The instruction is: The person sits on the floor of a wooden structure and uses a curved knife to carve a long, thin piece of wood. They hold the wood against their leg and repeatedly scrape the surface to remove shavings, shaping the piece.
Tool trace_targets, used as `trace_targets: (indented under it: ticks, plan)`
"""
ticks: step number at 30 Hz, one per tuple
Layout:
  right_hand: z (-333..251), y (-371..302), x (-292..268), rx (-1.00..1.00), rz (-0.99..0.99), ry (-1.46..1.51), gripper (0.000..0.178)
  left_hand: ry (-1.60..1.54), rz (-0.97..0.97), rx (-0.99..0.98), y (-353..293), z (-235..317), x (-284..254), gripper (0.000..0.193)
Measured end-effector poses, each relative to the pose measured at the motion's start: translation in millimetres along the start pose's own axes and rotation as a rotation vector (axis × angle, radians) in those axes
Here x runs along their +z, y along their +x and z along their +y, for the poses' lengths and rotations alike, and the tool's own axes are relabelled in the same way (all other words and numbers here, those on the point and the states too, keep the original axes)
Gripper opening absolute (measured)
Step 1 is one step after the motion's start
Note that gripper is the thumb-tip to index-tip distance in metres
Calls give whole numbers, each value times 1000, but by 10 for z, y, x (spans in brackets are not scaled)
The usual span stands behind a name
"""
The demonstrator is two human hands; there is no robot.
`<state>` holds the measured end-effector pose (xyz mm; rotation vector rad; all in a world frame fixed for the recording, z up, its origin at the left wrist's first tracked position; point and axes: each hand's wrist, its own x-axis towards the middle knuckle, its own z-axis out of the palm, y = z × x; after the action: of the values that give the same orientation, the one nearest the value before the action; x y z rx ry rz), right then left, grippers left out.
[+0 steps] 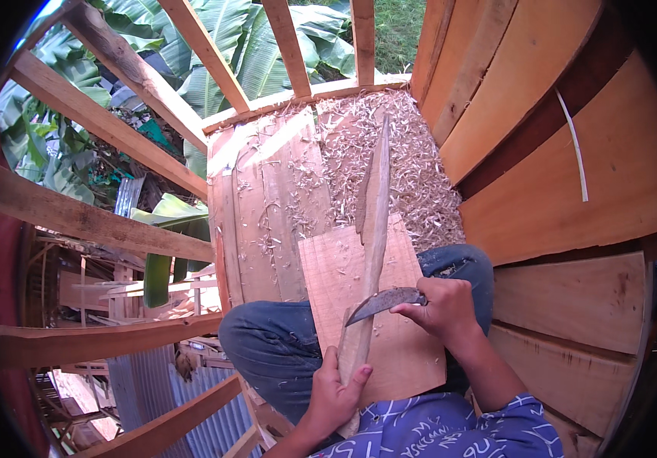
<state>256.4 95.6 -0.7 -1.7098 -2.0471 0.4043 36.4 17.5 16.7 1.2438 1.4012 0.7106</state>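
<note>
My left hand [340, 387] is closed round the lower end of a long, tapering piece of wood [375, 252], which points away from me and narrows to a thin far tip. A strip with darker bark-like surface shows along its left side. In my right hand [444, 307] is a knife [384, 302] with a dark curved blade. The blade lies across the wood a little above my left hand, its tip pointing left. Under both, a flat wooden board [328, 267] rests across my lap. The knife's handle is hidden inside my right fist.
Curled wood shavings [412, 183] cover much of the plank floor [248, 229] ahead. Wooden rails [107, 130] fence the left and far sides, with banana leaves [259, 61] beyond. A plank wall [550, 130] rises close on the right. Corrugated metal sheets [149, 389] stand outside at lower left.
</note>
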Motion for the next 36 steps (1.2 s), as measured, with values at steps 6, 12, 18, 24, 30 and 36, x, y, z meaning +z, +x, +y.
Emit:
trace_targets:
  ticks: [6,12,18,24,30,36]
  plan:
    - [401,208,-3,342,170,16,70,52,-25,-55,-133,2,-2,41]
    - [335,3,-318,340,23,85,68,102,18,-15,-69,-114,17,42]
    - [-70,-333,-1,64,-172,71,57,54,17,46,84,-78,80,43]
    - [91,-225,70,89,-155,27,63,141,-4,25,38,-62,38,43]
    - [557,48,-49,440,78,106,69,94,-103,-101,-126,93,99,39]
    - [21,-312,86,71,-139,158,61,47,-3,-83,38,52,22,38]
